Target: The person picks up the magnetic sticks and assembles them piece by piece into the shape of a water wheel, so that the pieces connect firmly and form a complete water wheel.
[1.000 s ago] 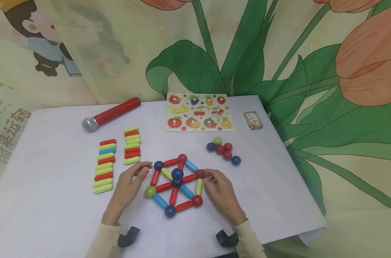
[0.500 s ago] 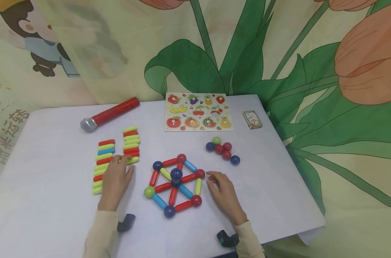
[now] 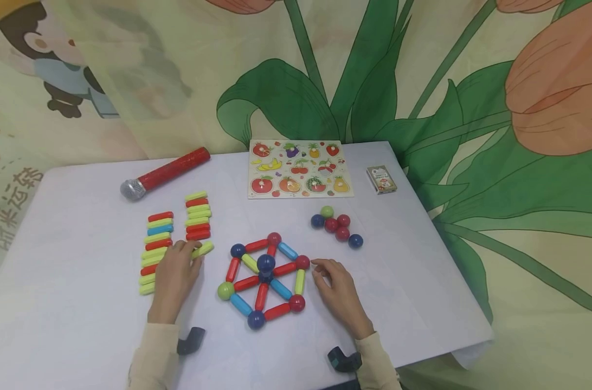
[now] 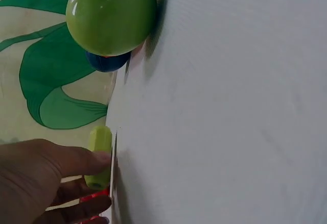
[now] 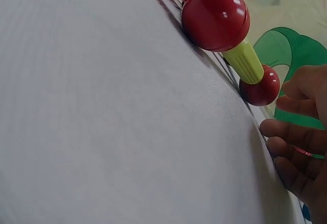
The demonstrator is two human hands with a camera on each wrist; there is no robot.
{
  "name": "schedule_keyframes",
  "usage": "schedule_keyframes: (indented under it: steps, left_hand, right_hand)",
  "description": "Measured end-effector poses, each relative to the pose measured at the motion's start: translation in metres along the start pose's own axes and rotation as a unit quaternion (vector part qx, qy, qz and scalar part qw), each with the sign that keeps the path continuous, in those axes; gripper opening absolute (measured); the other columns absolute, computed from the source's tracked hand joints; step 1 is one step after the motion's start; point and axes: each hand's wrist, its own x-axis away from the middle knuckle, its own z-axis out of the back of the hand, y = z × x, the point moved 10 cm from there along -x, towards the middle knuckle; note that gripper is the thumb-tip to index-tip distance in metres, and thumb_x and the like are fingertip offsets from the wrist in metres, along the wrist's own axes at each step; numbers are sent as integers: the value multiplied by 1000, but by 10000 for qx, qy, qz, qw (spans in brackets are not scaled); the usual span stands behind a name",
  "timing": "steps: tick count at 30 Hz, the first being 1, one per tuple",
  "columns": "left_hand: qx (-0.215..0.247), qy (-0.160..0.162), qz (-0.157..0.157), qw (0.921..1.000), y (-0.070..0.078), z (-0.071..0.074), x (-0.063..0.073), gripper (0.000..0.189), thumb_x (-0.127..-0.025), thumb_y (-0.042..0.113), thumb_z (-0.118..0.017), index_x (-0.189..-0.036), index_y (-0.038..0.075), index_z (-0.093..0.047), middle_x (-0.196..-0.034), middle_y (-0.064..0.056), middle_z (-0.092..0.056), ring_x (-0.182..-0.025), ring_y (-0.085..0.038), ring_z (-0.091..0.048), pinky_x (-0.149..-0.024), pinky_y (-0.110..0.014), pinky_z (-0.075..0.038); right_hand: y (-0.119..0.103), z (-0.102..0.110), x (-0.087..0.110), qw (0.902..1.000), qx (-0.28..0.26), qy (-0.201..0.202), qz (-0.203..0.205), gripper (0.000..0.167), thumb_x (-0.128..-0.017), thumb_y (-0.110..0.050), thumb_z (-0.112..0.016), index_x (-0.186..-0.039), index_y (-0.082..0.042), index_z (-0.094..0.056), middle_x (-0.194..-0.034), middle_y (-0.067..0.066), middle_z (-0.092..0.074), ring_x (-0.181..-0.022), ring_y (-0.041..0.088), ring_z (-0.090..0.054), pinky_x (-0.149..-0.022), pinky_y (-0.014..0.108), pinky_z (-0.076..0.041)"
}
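My left hand (image 3: 175, 273) pinches a yellow-green magnetic rod (image 3: 203, 249) between thumb and fingers, at the near end of the right-hand rod column. In the left wrist view the thumb lies across this rod (image 4: 100, 150). A flat wheel of magnetic rods and balls (image 3: 277, 311) lies in front of me, with a second blue ball (image 3: 265, 263) stacked at its hub. My right hand (image 3: 340, 292) rests at the wheel's right side, fingers loosely bent and holding nothing. In the right wrist view its fingertips are close to a red corner ball (image 5: 260, 86).
Two columns of loose rods (image 3: 155, 253) lie on the left. Several loose balls (image 3: 330, 225) sit beyond the wheel to the right. Farther back are a red microphone (image 3: 174, 168), a fruit puzzle board (image 3: 301, 169) and a small card box (image 3: 381, 180).
My left hand has moved left from the wheel to the rod column and taken hold of the nearest yellow-green rod, which now lies slanted. The right hand has drawn slightly off the red ball.
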Motion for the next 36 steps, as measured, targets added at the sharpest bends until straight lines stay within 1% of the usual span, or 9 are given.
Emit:
schedule_keyframes:
  steps: [4, 7, 14, 18, 21, 24, 27, 31, 36]
  left_hand:
    - [669, -109, -8, 9977, 9, 1, 4, 37, -86, 14, -71, -120, 5, -59, -109, -17, -61, -99, -34, -58, -83, -51, -52]
    - [1390, -7, -307, 9898, 31, 10, 7, 37, -86, 14, -72, -121, 8, -60, -109, -11, -62, -100, -27, -59, -83, -48, -53]
    - [2447, 336, -1553, 9565, 100, 39, 21, 37, -81, 9, -77, -116, 11, -66, -101, 3, -63, -92, -9, -57, -76, -26, -52]
    - [2851, 68, -1992, 9375, 133, 37, 29, 38, -80, 10, -77, -117, 12, -67, -100, 6, -62, -90, -7, -57, -74, -27, -55]
    - [2930, -156, -2259, 9289, 153, 30, 34, 37, -80, 12, -77, -116, 11, -67, -102, 5, -61, -93, -7, -57, -75, -29, -56]
    - [2801, -235, -2490, 9268, 167, 24, 38, 35, -80, 14, -78, -114, 11, -69, -103, 4, -62, -98, -9, -56, -79, -30, -56]
    - [2596, -127, -2591, 9302, 174, 21, 39, 34, -78, 15, -80, -111, 12, -70, -102, 4, -63, -100, -10, -55, -82, -29, -55]
    - [2246, 11, -2620, 9386, 175, 19, 38, 37, -75, 20, -82, -109, 13, -70, -103, 3, -62, -99, -11, -54, -80, -29, -55]
    - [1958, -59, -2553, 9468, 171, 10, 36, 41, -75, 24, -83, -112, 13, -67, -109, 0, -62, -104, -15, -57, -84, -33, -55]
  right_hand:
    - [-6, 5, 0, 9997, -122, 82, 198, 25, -93, -18, -62, -118, -17, -63, -95, -8, -62, -85, 6, -55, -77, 28, -52]
    - [-17, 13, -1, 9979, -298, 274, 497, 26, -94, -16, -62, -119, -16, -62, -96, -7, -63, -84, 6, -55, -74, 25, -52]
    - [-58, 29, -6, 9848, -1042, 480, 1306, 30, -92, -11, -63, -123, -11, -61, -95, -1, -65, -84, 9, -58, -76, 25, -52]
    - [-83, 33, -6, 9752, -1455, 361, 1631, 33, -93, -10, -62, -125, -9, -58, -95, 2, -68, -85, 11, -61, -77, 27, -52]
    - [-97, 31, -6, 9698, -1625, 202, 1811, 34, -92, -9, -62, -125, -8, -57, -96, 4, -69, -85, 13, -62, -77, 28, -52]
    - [-105, 25, -5, 9667, -1716, 17, 1899, 33, -90, -5, -64, -123, -5, -58, -102, 7, -70, -84, 15, -62, -77, 30, -52]
    - [-107, 20, -5, 9663, -1789, -85, 1849, 31, -88, -1, -66, -118, 0, -59, -106, 11, -69, -82, 17, -60, -76, 31, -52]
    - [-112, 25, -4, 9658, -2044, -151, 1588, 26, -88, 3, -64, -113, 4, -59, -106, 15, -67, -87, 18, -62, -77, 29, -52]
    - [-112, 34, -4, 9602, -2525, -209, 1173, 21, -91, 3, -59, -111, 7, -57, -107, 19, -63, -93, 18, -64, -81, 29, -52]
